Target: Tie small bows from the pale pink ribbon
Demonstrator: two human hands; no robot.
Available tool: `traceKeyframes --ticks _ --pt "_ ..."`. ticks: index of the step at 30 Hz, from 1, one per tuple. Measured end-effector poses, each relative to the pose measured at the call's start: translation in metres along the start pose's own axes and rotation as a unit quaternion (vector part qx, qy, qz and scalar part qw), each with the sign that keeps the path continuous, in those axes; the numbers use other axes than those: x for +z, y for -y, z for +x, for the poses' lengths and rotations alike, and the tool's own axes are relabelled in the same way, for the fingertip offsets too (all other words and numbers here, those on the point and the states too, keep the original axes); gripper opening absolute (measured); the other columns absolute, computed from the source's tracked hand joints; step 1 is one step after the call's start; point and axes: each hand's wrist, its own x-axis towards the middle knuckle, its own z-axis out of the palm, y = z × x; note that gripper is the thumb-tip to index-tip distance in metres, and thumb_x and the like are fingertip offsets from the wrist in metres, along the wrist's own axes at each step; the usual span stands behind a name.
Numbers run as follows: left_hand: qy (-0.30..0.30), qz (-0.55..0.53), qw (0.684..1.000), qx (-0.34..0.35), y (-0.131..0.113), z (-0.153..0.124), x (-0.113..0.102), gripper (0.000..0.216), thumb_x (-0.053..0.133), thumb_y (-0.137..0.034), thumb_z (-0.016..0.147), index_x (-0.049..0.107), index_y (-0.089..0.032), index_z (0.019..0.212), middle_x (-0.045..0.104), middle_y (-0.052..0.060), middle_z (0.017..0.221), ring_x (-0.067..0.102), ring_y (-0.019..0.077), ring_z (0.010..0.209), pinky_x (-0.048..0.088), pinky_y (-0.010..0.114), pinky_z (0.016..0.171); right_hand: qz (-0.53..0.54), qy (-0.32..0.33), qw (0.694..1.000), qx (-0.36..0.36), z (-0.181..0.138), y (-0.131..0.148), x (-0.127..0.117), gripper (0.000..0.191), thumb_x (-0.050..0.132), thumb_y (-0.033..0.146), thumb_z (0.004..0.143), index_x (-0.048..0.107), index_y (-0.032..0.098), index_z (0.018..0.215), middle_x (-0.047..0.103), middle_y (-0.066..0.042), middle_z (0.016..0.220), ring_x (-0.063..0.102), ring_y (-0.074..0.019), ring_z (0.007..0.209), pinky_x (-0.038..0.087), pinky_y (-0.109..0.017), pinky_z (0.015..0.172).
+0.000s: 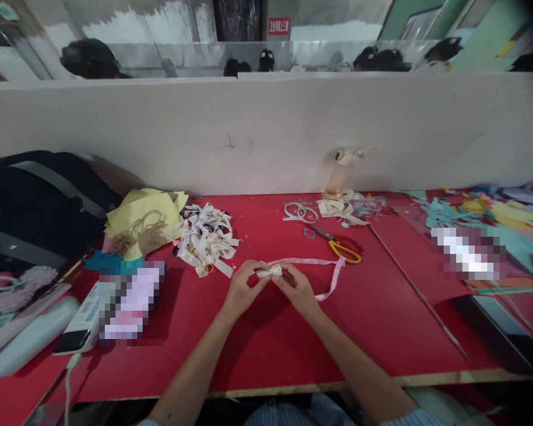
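My left hand (243,289) and my right hand (296,284) meet over the red table (266,349), both pinching a small folded bow of pale ribbon (270,271) between their fingertips. A long tail of the same ribbon (333,277) loops out to the right of my right hand and lies on the table. A heap of finished pale ribbon bows (206,239) lies just beyond my left hand.
Yellow-and-red scissors (343,247) lie behind the ribbon tail, with ribbon scraps and a glue bottle (343,171) near the white partition (266,130). Yellow paper and twine (144,222), a dark bag (31,207) and a phone (77,322) are left. Coloured paper scraps (484,210) are right.
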Motion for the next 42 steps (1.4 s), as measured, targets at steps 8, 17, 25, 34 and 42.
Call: traceKeyframes --ticks 8,17,25,34,42 --pt "0.036 -0.061 0.997 -0.037 -0.001 0.0 0.0 0.019 0.046 -0.027 0.089 0.061 -0.02 0.099 0.064 0.005 0.097 0.06 0.0162 0.093 0.046 0.031 0.086 0.167 -0.017 0.983 0.07 0.0 0.0 -0.001 0.011 0.065 0.03 0.077 0.061 0.023 0.084 0.061 0.001 0.076 0.056 -0.0137 0.068 0.044 -0.025 0.064" --pt "0.029 0.089 0.992 0.086 0.004 0.0 -0.002 0.018 0.053 -0.019 0.085 0.061 -0.023 0.1 0.066 0.004 0.095 0.057 0.0169 0.09 0.045 0.033 0.083 0.281 0.014 0.953 0.111 0.001 0.0 0.0 0.009 0.066 0.024 0.074 0.061 0.02 0.081 0.058 0.0 0.072 0.054 -0.0132 0.064 0.043 -0.026 0.063" --pt "0.01 0.135 0.984 0.12 0.005 -0.001 -0.004 0.018 0.053 -0.018 0.085 0.061 -0.023 0.1 0.066 0.005 0.096 0.053 0.0197 0.096 0.042 0.039 0.087 0.297 0.04 0.944 0.138 0.002 -0.004 -0.004 0.01 0.067 0.02 0.07 0.059 0.019 0.076 0.056 0.002 0.068 0.053 -0.0122 0.062 0.042 -0.023 0.06" --pt "0.039 0.046 0.995 0.081 -0.003 -0.001 0.001 0.013 0.051 -0.023 0.086 0.062 -0.021 0.094 0.062 0.006 0.096 0.054 0.018 0.095 0.043 0.036 0.087 0.211 0.035 0.97 0.117 0.001 0.002 -0.003 0.016 0.07 0.031 0.07 0.061 0.02 0.078 0.056 0.001 0.07 0.052 -0.013 0.064 0.043 -0.024 0.062" --pt "0.028 0.056 0.997 0.053 -0.003 -0.001 0.004 0.014 0.045 -0.022 0.089 0.059 -0.02 0.09 0.059 0.007 0.095 0.053 0.018 0.095 0.043 0.034 0.086 0.201 0.041 0.971 0.127 0.001 0.001 0.0 0.024 0.071 0.036 0.07 0.062 0.022 0.088 0.06 0.0 0.078 0.055 -0.0132 0.068 0.044 -0.024 0.065"
